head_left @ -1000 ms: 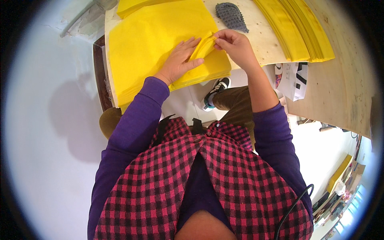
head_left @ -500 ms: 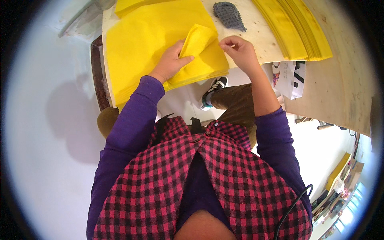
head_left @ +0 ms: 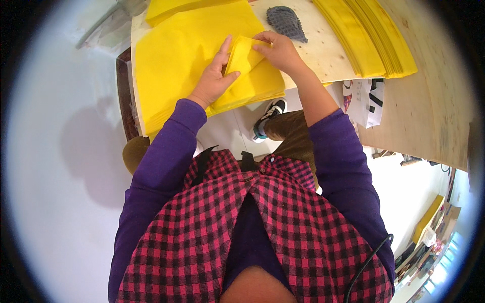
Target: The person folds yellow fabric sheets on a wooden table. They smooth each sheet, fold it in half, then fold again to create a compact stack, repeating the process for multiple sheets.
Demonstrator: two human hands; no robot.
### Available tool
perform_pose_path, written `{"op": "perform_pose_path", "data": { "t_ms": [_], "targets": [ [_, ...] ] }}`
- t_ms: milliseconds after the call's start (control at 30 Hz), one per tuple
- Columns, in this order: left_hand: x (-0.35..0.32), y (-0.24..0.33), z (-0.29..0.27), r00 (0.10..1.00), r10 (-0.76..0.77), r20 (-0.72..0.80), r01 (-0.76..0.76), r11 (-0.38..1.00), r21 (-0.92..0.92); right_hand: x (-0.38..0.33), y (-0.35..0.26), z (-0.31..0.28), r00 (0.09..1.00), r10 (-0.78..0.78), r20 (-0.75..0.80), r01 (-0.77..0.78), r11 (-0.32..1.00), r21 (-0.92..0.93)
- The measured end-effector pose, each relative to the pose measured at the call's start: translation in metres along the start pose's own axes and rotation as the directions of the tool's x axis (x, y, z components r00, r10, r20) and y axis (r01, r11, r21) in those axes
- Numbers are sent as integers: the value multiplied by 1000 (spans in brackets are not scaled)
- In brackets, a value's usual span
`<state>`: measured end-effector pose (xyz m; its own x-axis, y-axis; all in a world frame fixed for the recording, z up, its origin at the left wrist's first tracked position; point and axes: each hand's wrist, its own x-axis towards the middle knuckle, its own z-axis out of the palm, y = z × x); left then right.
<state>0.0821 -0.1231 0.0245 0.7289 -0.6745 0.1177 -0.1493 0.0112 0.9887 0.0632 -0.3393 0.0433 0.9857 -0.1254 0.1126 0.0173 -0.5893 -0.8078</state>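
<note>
A folded yellow sheet lies at the near edge of the wooden table, on top of a wider spread of yellow sheets. My left hand lies flat, pressing the folded sheet's left side. My right hand pinches its upper folded flap near the top corner.
A grey mesh cloth lies on the table just past my right hand. A tall stack of yellow sheets runs along the right side. Below the table edge are my shoe and printed paper on the white floor.
The flap I pinched a second ago has been folded over to the left onto the sheet. My left hand has slid up and flattened on it, and my right hand has shifted left.
</note>
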Motion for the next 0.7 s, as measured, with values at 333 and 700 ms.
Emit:
{"op": "perform_pose_path", "data": {
  "t_ms": [333,700],
  "targets": [
    [0,2,-5,976,193,97,-215,921,326,4,12,10,998,15,-61,-15,1000,5],
    [4,-7,-11,980,154,124,-191,901,389,-64,26,-39,959,-96,268,69,992,110]
  ]
}}
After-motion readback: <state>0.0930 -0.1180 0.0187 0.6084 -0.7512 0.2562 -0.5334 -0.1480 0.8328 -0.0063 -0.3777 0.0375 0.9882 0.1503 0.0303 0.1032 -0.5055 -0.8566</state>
